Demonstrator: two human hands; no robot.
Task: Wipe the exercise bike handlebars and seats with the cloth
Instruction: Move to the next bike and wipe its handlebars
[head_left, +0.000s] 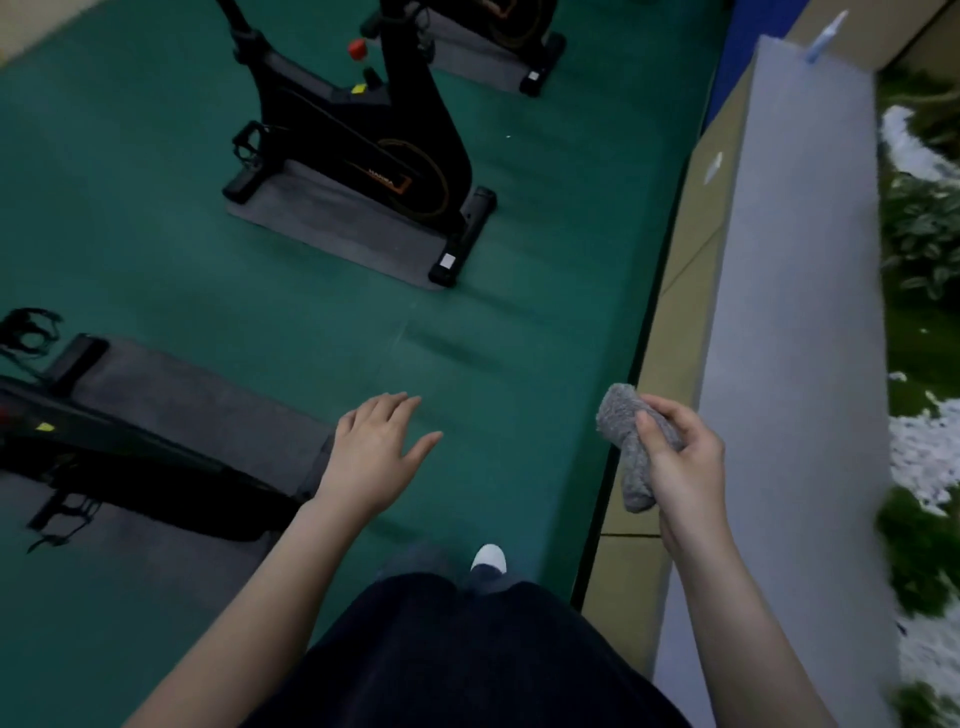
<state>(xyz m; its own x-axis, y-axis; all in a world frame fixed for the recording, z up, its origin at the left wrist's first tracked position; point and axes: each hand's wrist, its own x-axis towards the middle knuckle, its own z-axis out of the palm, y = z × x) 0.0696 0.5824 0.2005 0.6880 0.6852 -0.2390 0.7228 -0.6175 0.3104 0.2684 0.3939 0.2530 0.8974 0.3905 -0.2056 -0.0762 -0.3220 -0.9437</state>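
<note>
Presently the right hand (685, 457) has its grip closed around the bunched grey cloth (621, 421), carried ready at the near right beside the ledge (779, 312), while the left hand (374, 452) hangs open and empty, apparently free to steady the exercise bike (130, 447) at the near left.

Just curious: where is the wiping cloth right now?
In the head view, lower right, the grey cloth is gripped in the right hand, beside the pale ledge.

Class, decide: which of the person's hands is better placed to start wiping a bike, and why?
Right, probably. The right hand already grips the grey cloth; the left hand is open and empty, though nearer the bike beside it.
</note>
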